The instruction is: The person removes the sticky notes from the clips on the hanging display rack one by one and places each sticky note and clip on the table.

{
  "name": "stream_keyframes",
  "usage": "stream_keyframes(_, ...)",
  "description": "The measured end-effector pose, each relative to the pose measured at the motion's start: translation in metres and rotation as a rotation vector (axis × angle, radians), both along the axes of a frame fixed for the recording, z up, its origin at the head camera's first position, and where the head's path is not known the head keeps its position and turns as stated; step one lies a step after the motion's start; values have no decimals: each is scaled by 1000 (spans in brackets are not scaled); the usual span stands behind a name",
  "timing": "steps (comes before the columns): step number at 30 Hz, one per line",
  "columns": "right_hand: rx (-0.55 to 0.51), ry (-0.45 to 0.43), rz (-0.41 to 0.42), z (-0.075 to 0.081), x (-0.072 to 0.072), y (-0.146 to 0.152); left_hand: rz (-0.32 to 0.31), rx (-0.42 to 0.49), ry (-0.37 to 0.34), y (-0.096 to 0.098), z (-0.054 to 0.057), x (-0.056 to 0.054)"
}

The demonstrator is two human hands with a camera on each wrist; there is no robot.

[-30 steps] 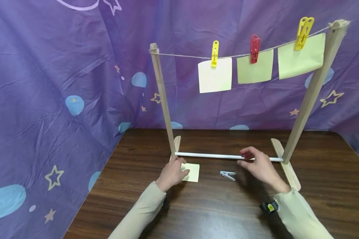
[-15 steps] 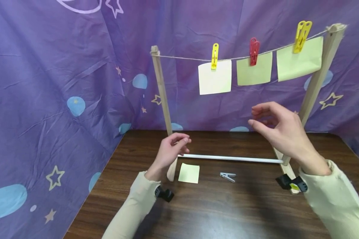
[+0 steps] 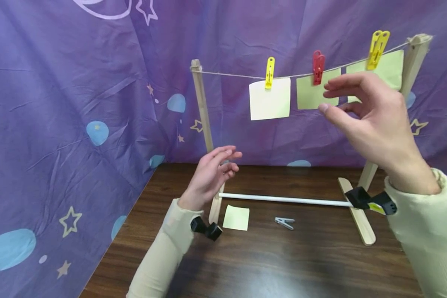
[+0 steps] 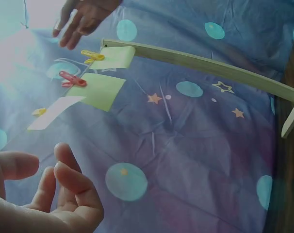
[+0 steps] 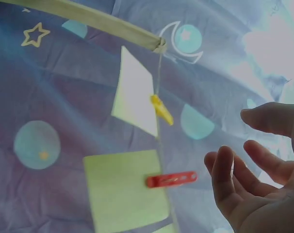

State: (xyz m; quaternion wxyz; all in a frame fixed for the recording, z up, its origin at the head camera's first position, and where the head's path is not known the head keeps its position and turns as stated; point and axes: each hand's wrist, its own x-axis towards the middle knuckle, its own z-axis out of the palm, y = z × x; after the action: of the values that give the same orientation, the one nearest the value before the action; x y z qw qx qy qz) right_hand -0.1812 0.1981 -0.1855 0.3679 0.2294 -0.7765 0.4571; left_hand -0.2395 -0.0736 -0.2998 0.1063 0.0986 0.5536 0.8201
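My right hand [image 3: 380, 120] is raised before the string, its fingers loosely bent with nothing between them. In the head view it overlaps a light-green paper square [image 3: 309, 93] hung by a red clothespin [image 3: 318, 68] and another green square [image 3: 392, 68] under a yellow clothespin [image 3: 378, 49]. A white square [image 3: 270, 102] hangs from a second yellow clothespin [image 3: 269, 73]. My left hand [image 3: 210, 176], also holding nothing, hovers near the left post's lower part. Below it on the table lie a pale-green paper square [image 3: 236, 218] and a grey-blue clothespin [image 3: 284, 222].
A wooden frame stands on the brown table [image 3: 260, 265], with a left post [image 3: 203, 109], a right post [image 3: 413, 70] and a white bottom rod [image 3: 283, 199]. The string [image 3: 231, 75] runs between the post tops. A purple patterned cloth [image 3: 134, 82] hangs behind.
Both hands have risen from near the table. The right has gone up to the height of the hanging squares; the left has lifted off the paper on the table.
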Motion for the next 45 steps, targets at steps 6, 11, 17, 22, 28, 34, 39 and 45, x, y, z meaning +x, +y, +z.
stream_keyframes(6, 4, 0, 25, 21, -1, -16, 8, 33, 49, 12, 20, -7)
stream_keyframes(11, -32, -3, 57, 32, -6, -28, 8, 41, 97, 24, 36, -11)
stream_keyframes(17, -24, -104, 33, 42, -14, -42, 41, 58, 86, 35, 48, -16)
stream_keyframes(22, 54, -220, -22, 48, -24, -50, 55, 107, 57, 46, 58, -24)
stream_keyframes(28, 112, -364, -58, 50, -41, -54, 34, 132, 49, 60, 67, -29)
stream_keyframes(34, 119, -476, -63, 54, -51, -59, 27, 153, 85, 67, 69, -35)
stream_keyframes(39, 87, -528, -31, 56, -56, -62, 57, 140, 101, 65, 67, -39)
stream_keyframes(45, 30, -572, 3, 58, -60, -64, 82, 123, 134, 65, 66, -42)
